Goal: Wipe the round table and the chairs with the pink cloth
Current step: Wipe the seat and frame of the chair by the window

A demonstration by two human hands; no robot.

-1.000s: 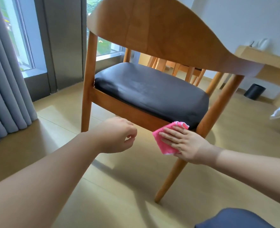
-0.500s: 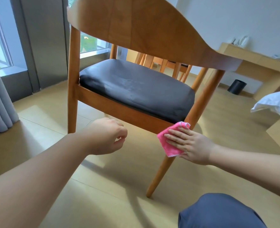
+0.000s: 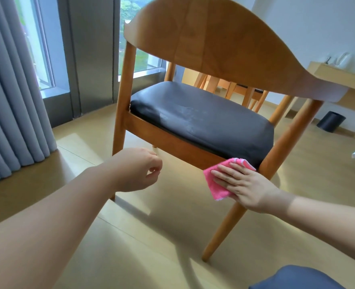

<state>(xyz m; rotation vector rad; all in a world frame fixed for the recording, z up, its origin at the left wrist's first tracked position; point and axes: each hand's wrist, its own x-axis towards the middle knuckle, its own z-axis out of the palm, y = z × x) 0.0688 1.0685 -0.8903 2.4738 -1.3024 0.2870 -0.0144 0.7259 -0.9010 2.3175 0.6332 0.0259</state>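
The right hand reaches in from the right edge with its forearm stretched toward the wooden chair, fingers straight and laid flat, pressing the pink cloth against the near seat rail where it meets the chair's near right leg. The cloth is folded; its upper corner rises just past the fingertips toward the black seat cushion, and its lower edge hangs free below the palm. How much of the cloth lies under the hand cannot be made out. The left hand comes in on a long bare forearm from the lower left and hangs in the air just in front of the rail, near the chair's near left leg, touching nothing. Its fingers are loosely curled with the thumb near the fingertips, and it holds nothing. It covers the lower part of that leg. The curved backrest fills the upper middle and hides most of what stands beyond; only slanted wooden legs of other furniture show under it, so a round table cannot be told. At far right a wall-mounted wooden surface carries blurred pale items, with a black bin on the floor beneath. Grey curtains hang at left, and a dark blue shape is cut off at the bottom edge.
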